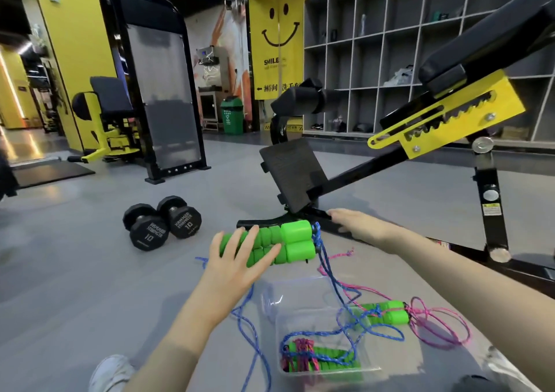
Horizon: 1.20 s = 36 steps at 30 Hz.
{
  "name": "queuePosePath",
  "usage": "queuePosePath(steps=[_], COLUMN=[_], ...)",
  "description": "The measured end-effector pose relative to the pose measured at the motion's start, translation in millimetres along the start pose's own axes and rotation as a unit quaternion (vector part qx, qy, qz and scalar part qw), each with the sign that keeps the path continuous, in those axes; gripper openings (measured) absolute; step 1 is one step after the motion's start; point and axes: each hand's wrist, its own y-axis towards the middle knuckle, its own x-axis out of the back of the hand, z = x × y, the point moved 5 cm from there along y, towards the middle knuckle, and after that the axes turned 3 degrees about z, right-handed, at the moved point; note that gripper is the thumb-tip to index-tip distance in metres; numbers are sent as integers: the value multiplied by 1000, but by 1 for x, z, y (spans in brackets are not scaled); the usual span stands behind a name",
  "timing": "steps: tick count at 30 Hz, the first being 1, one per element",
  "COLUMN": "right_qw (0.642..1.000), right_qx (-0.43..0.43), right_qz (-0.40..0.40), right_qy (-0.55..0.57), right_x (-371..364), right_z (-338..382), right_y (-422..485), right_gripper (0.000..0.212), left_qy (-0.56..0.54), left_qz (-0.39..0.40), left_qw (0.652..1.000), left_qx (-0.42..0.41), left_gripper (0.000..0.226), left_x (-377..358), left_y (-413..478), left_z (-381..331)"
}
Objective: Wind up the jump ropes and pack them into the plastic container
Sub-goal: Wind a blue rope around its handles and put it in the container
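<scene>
My left hand grips a pair of green jump-rope handles held side by side above the floor. Their blue cord hangs loose from the right end and trails down over the clear plastic container. Inside the container lies a wound rope with green handles wrapped in pink cord. Another pair of green handles with a loose pink cord lies on the floor to the right of the container. My right hand is stretched out flat beyond the held handles, fingers apart, holding nothing.
A black and yellow adjustable bench stands right behind the ropes, its base bar by my hands. Two black dumbbells rest on the grey floor at the left. A white shoe shows at the bottom. Gym machines and grey shelving stand farther back.
</scene>
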Motion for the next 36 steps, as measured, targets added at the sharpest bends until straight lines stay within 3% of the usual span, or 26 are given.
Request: queuePosePath(steps=[2,6,10,13,16,18,23,28,33,36], right_qw=[988,938,908,933,960,972,974,937,922,929], right_qx=[24,25,32,29,99,125,63,130,207,235], right_qz=[-10,-40,-98,-187,-236,-200,-13,74,27,0], right_qy=[154,343,406,305,112,3,-219,-317,-326,-285], right_x=[-12,-39,-54,-57,-64,-77,-100,-83,-41,-17], right_z=[10,6,-5,-12,-5,0,15,49,71,77], right_y=[-1,6,2,-8,-17,-21,-35,-68,-73,-71], right_gripper=[48,64,62,49,39,31,21,32,36,37], left_qy=[-7,-40,-48,-49,-42,-28,-5,-3,-15,-27], left_qz=[2,-1,-5,-23,-23,-33,-11,2,-13,-42], left_qw=[1000,998,996,992,990,992,998,999,1000,998], left_qx=[5,39,69,112,134,123,69,44,-12,-39], left_gripper=[86,84,82,80,83,74,64,64,67,56], left_x=[3,10,9,6,3,1,-7,-8,0,8], left_y=[6,19,21,22,22,24,20,12,12,15], left_z=[-7,-8,-6,0,4,3,-4,0,-5,-9])
